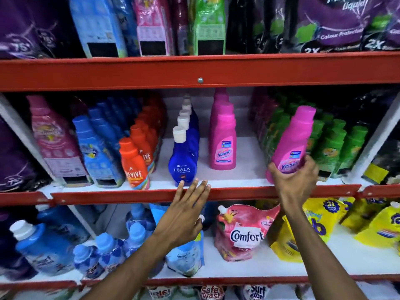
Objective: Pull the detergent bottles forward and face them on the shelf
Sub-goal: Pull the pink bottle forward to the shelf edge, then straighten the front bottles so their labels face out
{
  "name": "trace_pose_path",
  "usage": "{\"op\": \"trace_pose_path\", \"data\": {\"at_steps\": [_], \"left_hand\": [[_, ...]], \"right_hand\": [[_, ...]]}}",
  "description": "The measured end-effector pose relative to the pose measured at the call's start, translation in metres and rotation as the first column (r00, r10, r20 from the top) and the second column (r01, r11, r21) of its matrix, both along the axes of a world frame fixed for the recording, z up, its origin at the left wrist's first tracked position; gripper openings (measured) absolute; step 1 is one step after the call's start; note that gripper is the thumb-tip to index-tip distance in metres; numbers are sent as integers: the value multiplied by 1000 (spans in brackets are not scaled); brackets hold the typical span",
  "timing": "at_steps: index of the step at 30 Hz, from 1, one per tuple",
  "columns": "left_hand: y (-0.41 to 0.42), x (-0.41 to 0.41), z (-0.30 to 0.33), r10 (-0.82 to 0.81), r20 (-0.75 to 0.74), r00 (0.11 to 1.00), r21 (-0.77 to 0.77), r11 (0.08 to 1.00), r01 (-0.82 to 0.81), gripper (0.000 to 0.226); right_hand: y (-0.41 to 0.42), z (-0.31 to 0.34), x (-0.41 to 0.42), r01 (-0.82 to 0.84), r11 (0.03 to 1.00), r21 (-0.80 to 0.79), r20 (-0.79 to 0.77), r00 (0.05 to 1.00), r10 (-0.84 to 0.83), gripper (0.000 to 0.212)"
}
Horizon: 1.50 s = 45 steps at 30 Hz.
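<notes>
1. Right hand is gripping the lower body of a pink Vanish bottle, fingers wrapped round the label area. Bottle is sitting at the front right of the middle shelf, just by the red shelf lip.
2. Left hand is holding nothing, fingers spread flat, tips reaching the lip just in front of the blue Ujala bottle; contact with the bottle can't be confirmed.
3. Progress: looks partly done. Ujala row front bottle is already near the edge, label facing out. Orange Revive bottles are also forward, though leaning.
4. Left to do, as I judge it: the second Vanish row is standing well back from the lip with bare shelf in front, so it needs pulling forward. The held bottle needs setting upright and squaring.
5. Orientation: the held Vanish bottle's long axis is running base to cap, tilting with the cap leaning up and to the right, base low and left at the shelf front. Label is facing roughly outward, partly covered by fingers.
6. Green bottles behind it are crowding close; some look tilted too.
</notes>
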<state>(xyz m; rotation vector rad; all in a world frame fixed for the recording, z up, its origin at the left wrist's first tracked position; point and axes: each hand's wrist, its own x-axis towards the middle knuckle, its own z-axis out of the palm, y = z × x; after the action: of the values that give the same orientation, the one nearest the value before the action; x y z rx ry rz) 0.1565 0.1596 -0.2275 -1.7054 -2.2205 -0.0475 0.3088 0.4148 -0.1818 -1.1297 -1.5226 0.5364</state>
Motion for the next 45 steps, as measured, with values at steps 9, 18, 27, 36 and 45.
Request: {"op": "trace_pose_path", "data": {"at_steps": [9,18,27,36,45], "left_hand": [[-22,-19,-1,-65,-1,998,23,998,65,91],[-25,-23,-2,-91,-21,996,44,995,92,93],[-25,-24,-3,-96,-10,995,53,994,96,91],[-77,-30,16,-17,115,993,314,949,-20,43],[-130,-75,45,-135,741,658,613,536,-580,23]], "right_hand": [[-82,17,-65,-161,986,50,49,986,159,86],[-107,3,-87,-165,986,-6,90,982,165,82],[-110,-1,-85,-207,978,-34,122,970,210,92],[-166,4,-80,-288,913,289,-184,919,348,30],[-235,7,-135,-686,727,26,-143,717,682,28]]}}
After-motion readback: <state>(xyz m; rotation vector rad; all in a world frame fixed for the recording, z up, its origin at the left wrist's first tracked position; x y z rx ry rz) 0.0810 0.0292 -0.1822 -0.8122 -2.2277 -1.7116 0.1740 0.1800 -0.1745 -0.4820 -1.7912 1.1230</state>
